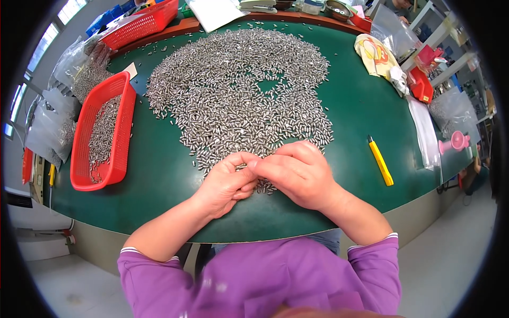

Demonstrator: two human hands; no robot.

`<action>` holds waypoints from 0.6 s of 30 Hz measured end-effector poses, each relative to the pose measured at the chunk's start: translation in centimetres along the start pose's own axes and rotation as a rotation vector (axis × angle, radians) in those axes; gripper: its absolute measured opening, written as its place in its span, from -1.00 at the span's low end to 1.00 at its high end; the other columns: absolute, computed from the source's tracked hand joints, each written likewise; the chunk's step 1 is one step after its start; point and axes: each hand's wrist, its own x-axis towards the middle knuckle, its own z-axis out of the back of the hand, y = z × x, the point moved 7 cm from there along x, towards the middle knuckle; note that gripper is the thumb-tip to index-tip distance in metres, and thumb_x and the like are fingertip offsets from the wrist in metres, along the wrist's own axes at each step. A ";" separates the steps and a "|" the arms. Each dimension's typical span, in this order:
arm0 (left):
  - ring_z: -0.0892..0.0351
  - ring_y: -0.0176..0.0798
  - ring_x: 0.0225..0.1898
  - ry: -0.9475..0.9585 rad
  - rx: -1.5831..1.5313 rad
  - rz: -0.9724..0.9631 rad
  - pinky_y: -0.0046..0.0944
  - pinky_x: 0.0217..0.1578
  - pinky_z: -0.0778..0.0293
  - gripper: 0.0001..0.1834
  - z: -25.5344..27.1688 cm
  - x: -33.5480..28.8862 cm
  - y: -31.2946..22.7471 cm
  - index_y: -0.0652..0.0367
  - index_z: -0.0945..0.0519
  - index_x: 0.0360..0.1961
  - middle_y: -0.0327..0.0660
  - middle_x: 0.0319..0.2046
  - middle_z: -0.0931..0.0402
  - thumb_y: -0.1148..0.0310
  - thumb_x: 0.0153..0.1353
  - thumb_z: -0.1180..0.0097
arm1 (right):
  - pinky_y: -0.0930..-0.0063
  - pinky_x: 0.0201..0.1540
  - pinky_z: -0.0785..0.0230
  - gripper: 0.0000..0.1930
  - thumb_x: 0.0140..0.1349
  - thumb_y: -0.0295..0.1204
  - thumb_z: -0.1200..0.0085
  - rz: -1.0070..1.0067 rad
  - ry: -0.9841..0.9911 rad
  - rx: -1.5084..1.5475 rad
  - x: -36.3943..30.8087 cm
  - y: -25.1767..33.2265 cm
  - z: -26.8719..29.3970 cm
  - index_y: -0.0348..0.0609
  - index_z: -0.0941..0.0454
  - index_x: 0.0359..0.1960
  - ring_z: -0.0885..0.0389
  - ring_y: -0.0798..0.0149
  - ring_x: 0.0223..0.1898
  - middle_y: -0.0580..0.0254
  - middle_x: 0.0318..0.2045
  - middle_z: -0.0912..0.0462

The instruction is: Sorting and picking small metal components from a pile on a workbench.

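A: In the head view, where are the hands?

B: Above the near edge of a broad heap of small silvery metal pieces point(233, 100), spread over a green table point(360, 159). The left hand point(225, 183) has its lower fingers curled in; the right hand point(305, 172) arches over from the other side, and their fingertips meet.

A: Pinching something?

B: They come together as if on something tiny, but the fingers hide the spot; I cannot tell whether a piece is between them.

A: Why there?

B: Probably because the heap lies right under the fingers, so neither arm must stretch.

A: And around it?

B: A red basket point(125, 130) stands left of the heap with more pieces inside; its raised walls likely stop them rolling away. A yellow knife point(380, 161) lies well apart to the right, perhaps so it isn't buried.
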 end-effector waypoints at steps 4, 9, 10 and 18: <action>-0.23 -0.56 -0.57 -0.027 0.024 -0.012 -0.56 -0.65 -0.08 -0.87 -0.1 0.0 -0.3 0.19 -0.50 -0.11 -0.23 -0.34 -0.50 0.41 0.37 -0.04 | 0.35 -0.26 -0.38 -0.59 -0.04 -0.44 -0.30 -0.198 -0.013 0.128 -0.6 -1.6 -0.4 0.04 -0.60 -0.06 -0.56 0.26 -0.30 0.43 -0.36 -0.62; -0.23 -0.56 -0.57 -0.024 -0.017 -0.019 -0.56 -0.65 -0.08 -0.87 -0.3 -0.2 -0.6 0.20 -0.48 -0.10 -0.19 -0.28 -0.53 0.43 0.38 0.00 | 0.25 -0.19 -0.40 -0.64 0.03 -0.48 -0.25 -0.346 0.011 0.089 -0.7 -3.5 -0.1 -0.04 -0.58 -0.07 -0.55 0.15 -0.27 0.29 -0.34 -0.62; -0.19 -0.57 -0.57 -0.034 -0.018 -0.004 -0.59 -0.66 -0.06 -0.89 -0.4 -0.2 -0.6 0.17 -0.48 -0.12 -0.20 -0.26 -0.51 0.43 0.38 0.01 | 0.23 -0.16 -0.40 -0.67 0.04 -0.46 -0.25 -0.387 0.036 0.063 -0.9 -4.0 -0.3 -0.06 -0.59 -0.10 -0.54 0.13 -0.24 0.26 -0.31 -0.62; -0.16 -0.60 -0.56 0.022 -0.038 -0.040 -0.63 -0.66 -0.05 -0.91 -0.4 0.1 -1.0 0.10 -0.47 -0.13 -0.23 -0.27 -0.43 0.39 0.39 0.00 | 0.24 -0.08 -0.39 -0.84 0.05 -0.46 -0.24 -0.434 0.244 0.020 -2.3 -5.1 -2.5 -0.10 -0.61 -0.30 -0.54 0.11 -0.19 0.26 -0.35 -0.59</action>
